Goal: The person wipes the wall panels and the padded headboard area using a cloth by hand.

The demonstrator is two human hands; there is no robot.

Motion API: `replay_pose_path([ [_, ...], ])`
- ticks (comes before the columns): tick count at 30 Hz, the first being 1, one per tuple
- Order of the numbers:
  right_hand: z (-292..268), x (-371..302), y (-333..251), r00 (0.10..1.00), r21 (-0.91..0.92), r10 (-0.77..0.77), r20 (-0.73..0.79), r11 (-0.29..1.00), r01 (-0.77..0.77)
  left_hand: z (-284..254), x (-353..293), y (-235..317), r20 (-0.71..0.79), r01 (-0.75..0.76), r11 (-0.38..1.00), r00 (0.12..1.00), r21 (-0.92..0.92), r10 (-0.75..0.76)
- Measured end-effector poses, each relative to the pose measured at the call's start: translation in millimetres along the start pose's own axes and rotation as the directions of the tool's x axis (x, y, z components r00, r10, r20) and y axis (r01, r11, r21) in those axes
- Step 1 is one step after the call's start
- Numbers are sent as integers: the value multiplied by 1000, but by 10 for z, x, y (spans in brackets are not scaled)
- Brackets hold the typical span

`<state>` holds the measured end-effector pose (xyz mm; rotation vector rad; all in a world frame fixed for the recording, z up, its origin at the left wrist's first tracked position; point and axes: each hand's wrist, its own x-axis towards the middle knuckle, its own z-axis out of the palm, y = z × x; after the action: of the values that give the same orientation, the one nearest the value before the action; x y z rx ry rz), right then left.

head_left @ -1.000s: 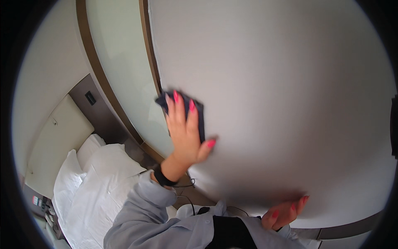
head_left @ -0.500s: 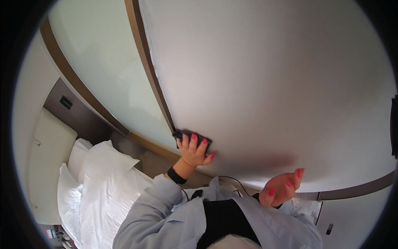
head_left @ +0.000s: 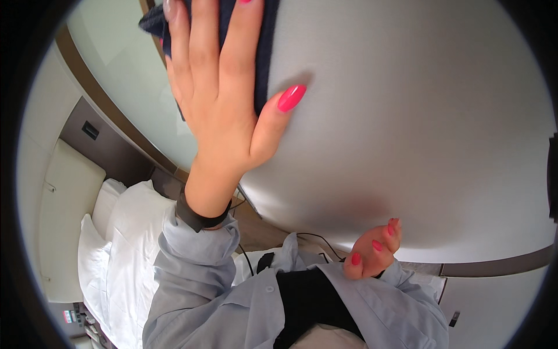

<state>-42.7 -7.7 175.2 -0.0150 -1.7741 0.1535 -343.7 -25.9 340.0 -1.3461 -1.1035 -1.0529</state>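
Here, note a navy cloth (head_left: 265, 58) pinned against the light grey panel (head_left: 407, 116) under the left hand (head_left: 218, 104), with fingers spread nearly straight, pressing rather than clutching. Likely light, limp, soft and hard to harm; best held flat beneath the whole palm. Seems longest along the fingers, cropped at the top, with one corner jutting leftward. In the loosely curled right hand (head_left: 375, 247), see nothing.

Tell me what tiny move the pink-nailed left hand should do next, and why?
Maybe slide the dark navy cloth rightward: the left hand spreads over it near the left edge of the smooth grey panel, and uncovered panel stretches right.
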Motion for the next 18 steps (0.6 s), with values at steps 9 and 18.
replay_pose_path([
  [9, -209, 52, 139, 976, 32, 19, 218, 999, -26, 10, -1477, 480, 84, 302, 953, 950, -23, -299],
  [18, -148, -128, 105, 939, 94, 64, 338, 990, -101, 87, -3198, 1523, 133, 735, 677, 674, -26, -727],
])
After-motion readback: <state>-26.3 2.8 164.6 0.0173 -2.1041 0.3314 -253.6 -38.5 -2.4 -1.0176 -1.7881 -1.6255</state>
